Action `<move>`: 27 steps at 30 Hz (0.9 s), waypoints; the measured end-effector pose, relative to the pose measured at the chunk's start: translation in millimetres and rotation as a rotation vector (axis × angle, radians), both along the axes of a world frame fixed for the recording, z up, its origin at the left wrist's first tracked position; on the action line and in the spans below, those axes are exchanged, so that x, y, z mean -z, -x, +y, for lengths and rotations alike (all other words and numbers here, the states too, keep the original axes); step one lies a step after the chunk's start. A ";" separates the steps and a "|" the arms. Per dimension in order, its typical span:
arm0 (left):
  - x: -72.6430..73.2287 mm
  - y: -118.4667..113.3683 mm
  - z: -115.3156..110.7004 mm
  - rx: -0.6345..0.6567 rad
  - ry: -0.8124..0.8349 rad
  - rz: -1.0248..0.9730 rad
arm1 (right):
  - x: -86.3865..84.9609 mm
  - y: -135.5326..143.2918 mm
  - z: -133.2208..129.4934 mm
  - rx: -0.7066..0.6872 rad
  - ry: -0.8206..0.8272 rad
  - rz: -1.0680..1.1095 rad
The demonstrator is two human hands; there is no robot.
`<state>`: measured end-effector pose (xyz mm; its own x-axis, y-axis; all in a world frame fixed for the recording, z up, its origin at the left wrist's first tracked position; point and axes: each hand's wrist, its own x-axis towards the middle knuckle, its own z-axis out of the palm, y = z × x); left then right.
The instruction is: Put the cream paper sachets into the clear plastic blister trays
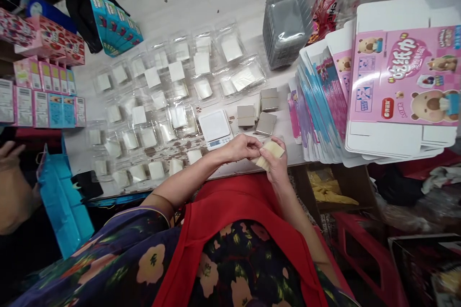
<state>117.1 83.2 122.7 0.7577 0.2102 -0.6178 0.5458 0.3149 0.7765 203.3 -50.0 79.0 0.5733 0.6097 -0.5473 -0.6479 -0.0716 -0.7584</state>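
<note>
A small stack of thin cream sheets (273, 149) is gripped in my right hand (279, 167), thumb across its face. My left hand (242, 147) pinches at the stack's left edge with closed fingers; how many sheets it has hold of I cannot tell. Just beyond my hands lie several square grey-brown bundles (245, 116), some with a band around them. Left of these sits a white digital scale (215, 126) with a small display at its front. Rows of clear plastic trays (239, 79) holding white square sheets cover the table's left part.
Flat pink printed boxes (406, 72) are piled on the right. Nested clear trays (284, 24) stand behind them. Blue cartons (114, 24) and pink boxes (48, 76) line the left. Another person's hand (12, 156) shows at the far left, near a blue bag (59, 196).
</note>
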 end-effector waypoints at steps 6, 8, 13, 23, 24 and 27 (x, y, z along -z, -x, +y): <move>-0.3 0.7 -0.8 -0.006 0.099 -0.040 | 0.0 -0.7 1.5 0.034 0.033 -0.028; 1.2 0.9 -1.4 -0.029 0.093 -0.027 | -0.8 -0.4 2.2 0.030 0.046 -0.048; 10.5 2.0 -4.6 -0.068 0.069 -0.031 | -0.3 2.0 2.7 0.012 0.055 -0.071; 16.2 2.3 -10.2 -0.120 0.112 -0.078 | 8.5 -0.5 -2.4 -0.032 0.044 -0.125; 14.9 1.4 -10.1 -0.122 0.102 -0.069 | 9.8 -1.2 -3.1 -0.043 0.044 -0.149; 13.9 -1.4 -7.5 -0.116 0.084 -0.037 | 12.3 -3.0 -4.6 -0.084 0.046 -0.245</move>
